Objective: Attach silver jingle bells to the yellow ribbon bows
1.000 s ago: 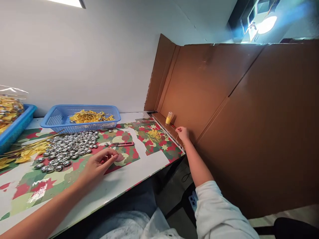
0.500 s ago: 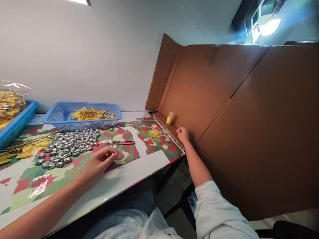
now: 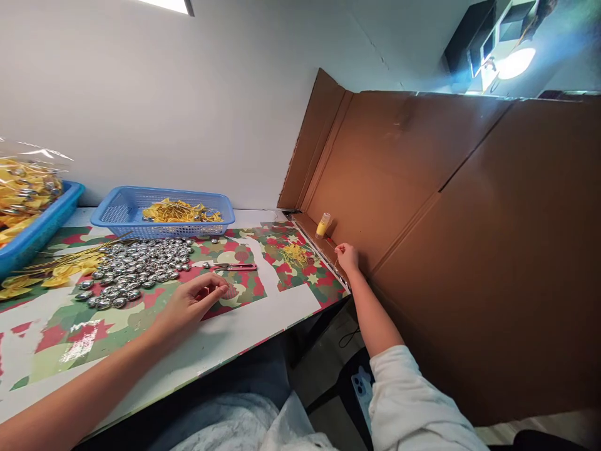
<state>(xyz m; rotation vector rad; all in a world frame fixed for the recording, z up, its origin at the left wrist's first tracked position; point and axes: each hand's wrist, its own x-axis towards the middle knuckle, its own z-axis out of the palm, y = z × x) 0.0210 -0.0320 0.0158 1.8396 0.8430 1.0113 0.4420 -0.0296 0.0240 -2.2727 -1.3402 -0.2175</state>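
Silver oval beads (image 3: 136,269), heaped, glossy

Tall brown cardboard wall (image 3: 422,207) closing off the right, heap of silver metal beads (image 3: 136,266) and blue plastic basket (image 3: 162,216) crowding the back left, bare tabletop (image 3: 263,313) lying open along the near edge

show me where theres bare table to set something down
Free: the near strip of the table in front of the left hand, and the patch between the snips and the yellow thread tuft. Crowded: the silver beads below the blue basket, and the yellow ribbons far left.
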